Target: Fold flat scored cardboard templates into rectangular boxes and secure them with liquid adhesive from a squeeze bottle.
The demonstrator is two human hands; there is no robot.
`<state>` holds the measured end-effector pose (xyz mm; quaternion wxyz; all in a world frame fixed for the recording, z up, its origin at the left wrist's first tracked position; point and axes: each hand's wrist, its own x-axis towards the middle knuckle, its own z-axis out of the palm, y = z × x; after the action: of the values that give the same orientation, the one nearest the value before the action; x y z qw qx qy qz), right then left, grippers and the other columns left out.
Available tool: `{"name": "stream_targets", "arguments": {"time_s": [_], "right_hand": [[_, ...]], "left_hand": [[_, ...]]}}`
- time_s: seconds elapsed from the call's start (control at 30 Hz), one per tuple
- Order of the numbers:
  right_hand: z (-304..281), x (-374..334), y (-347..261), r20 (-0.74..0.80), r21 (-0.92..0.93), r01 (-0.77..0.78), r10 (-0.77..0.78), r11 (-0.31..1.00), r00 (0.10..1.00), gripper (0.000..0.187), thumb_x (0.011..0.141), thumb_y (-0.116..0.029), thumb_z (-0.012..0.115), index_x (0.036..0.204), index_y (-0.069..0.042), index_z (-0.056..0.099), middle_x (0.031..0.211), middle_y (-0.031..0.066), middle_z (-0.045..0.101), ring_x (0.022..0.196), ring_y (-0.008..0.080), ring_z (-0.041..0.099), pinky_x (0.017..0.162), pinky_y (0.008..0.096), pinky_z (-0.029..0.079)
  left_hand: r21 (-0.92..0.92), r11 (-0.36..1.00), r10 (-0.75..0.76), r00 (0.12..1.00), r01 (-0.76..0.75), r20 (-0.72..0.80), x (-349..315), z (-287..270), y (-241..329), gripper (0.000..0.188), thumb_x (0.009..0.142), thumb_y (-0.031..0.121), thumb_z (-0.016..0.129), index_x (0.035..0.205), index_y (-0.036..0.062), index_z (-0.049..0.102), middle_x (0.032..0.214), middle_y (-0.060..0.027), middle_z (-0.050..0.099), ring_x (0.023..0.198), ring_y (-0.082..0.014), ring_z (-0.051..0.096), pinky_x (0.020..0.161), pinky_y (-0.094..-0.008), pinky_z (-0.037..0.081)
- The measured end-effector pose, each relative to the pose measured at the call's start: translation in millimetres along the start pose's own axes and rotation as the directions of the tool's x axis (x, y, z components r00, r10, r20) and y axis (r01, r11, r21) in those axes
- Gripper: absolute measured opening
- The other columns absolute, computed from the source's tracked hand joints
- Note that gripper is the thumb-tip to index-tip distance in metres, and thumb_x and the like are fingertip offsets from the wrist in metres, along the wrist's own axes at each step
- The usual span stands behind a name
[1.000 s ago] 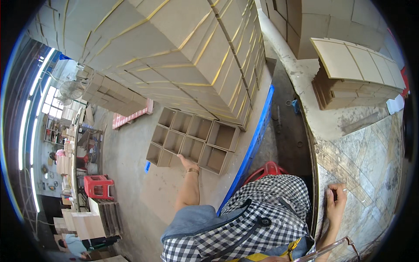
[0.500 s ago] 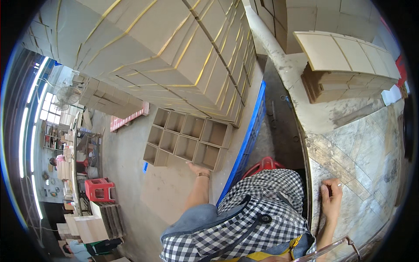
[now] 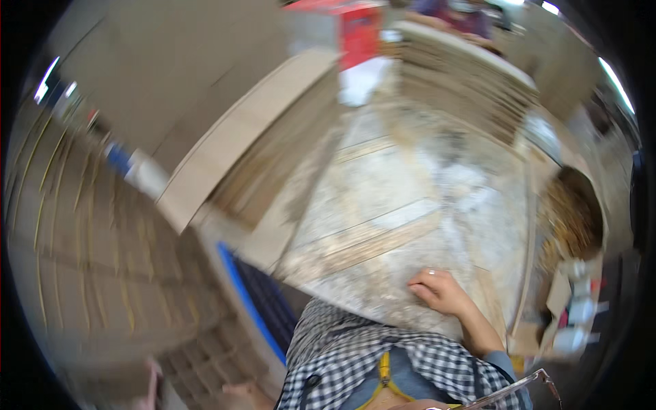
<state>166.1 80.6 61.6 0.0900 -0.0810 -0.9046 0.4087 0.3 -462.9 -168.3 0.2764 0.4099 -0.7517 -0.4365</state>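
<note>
My right hand (image 3: 441, 292) rests on the stained worktable (image 3: 376, 181), its fingers loosely curled in, a ring on one of them. Nothing shows in it. Thin wooden strips (image 3: 383, 239) lie on the tabletop just beyond. Down at the lower left, my left hand (image 3: 244, 391) is smeared by motion beside a block of open brown compartments (image 3: 208, 362). Whether the fingers touch it cannot be made out.
A stack of boards (image 3: 260, 137) stands on the table's left, another pile (image 3: 465, 85) at the back, near a person (image 3: 465, 17). Bottles in a carton (image 3: 577, 311) and a tub of yellowish strands (image 3: 570, 219) are at right. Yellow-banded cartons (image 3: 102, 260) rise at left, beside a blue-edged panel (image 3: 249, 301).
The view has swung right from the floor and stacked cartons to the worktable. My left hand was at the lower edge of the compartments and remains near them. My right hand remains on the tabletop.
</note>
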Motion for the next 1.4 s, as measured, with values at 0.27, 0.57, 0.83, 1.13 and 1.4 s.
{"name": "stream_targets", "arguments": {"time_s": [0.27, 0.57, 0.83, 1.13, 1.4], "right_hand": [[-121.9, -124.5, 25.9, -0.845, -0.436, -0.576, -0.095, 0.691, 0.525, 0.024, 0.078, -0.007, 0.064, 0.101, -0.002, 0.059, 0.101, 0.0181, 0.061, 0.097, 0.0344, 0.057, 0.086, 0.0405, 0.044], [-173.6, -323.0, 118.2, -0.8, 0.099, -0.989, 0.599, 0.112, -0.012, 0.075, 0.084, -0.045, 0.06, 0.137, 0.003, 0.036, 0.136, 0.0297, 0.041, 0.128, 0.0409, 0.04, 0.105, 0.0402, 0.033], [-184.1, -286.8, 116.7, -0.732, 0.086, -0.996, 0.68, 0.019, -0.05, 0.079, 0.086, -0.056, 0.052, 0.139, 0.001, 0.036, 0.141, 0.0257, 0.038, 0.128, 0.0406, 0.039, 0.105, 0.0404, 0.032], [-168.1, -276.2, 115.1, -0.857, 0.125, -0.992, 0.503, -0.008, -0.112, 0.079, 0.089, -0.062, 0.042, 0.138, -0.002, 0.038, 0.141, 0.0188, 0.042, 0.129, 0.036, 0.038, 0.106, 0.0417, 0.029], [-156.7, -244.0, 121.9, -0.937, -0.234, -0.929, 0.187, 0.285, 0.294, 0.054, 0.094, -0.034, 0.053, 0.13, 0.004, 0.045, 0.135, 0.0245, 0.045, 0.126, 0.0376, 0.041, 0.105, 0.0409, 0.032]], "left_hand": [[0.151, 0.331, 0.876, 0.362, -0.932, 0.318, -80.6, 15.8, 136.0, 0.056, 0.089, 0.037, 0.053, 0.135, 0.0076, 0.04, 0.141, -0.0161, 0.037, 0.132, -0.0407, 0.029, 0.108, -0.0549, 0.023], [-0.221, -0.538, 0.833, -0.554, -0.813, 0.01, -249.4, 126.3, 425.6, 0.046, 0.082, 0.015, 0.063, 0.126, 0.0114, 0.053, 0.141, -0.0187, 0.038, 0.13, -0.0424, 0.031, 0.104, -0.0553, 0.03], [-0.15, 0.124, 0.366, -0.095, -0.981, 0.926, -174.2, 220.7, 558.1, 0.126, 0.051, 0.053, 0.082, 0.149, 0.011, 0.015, 0.149, -0.0293, 0.015, 0.14, -0.0447, 0.012, 0.112, -0.0505, 0.018], [-0.232, 0.136, 0.333, -0.176, -0.963, 0.926, -171.9, 243.6, 566.9, 0.118, 0.054, 0.047, 0.078, 0.149, 0.0181, 0.014, 0.138, -0.0311, 0.031, 0.132, -0.0439, 0.029, 0.109, -0.0479, 0.026], [-0.225, 0.279, 0.265, -0.151, -0.934, 0.952, -189.3, 250.8, 577.4, 0.121, 0.051, 0.047, 0.08, 0.149, 0.0202, 0.015, 0.138, -0.0298, 0.031, 0.132, -0.0427, 0.029, 0.108, -0.0493, 0.027]]}}
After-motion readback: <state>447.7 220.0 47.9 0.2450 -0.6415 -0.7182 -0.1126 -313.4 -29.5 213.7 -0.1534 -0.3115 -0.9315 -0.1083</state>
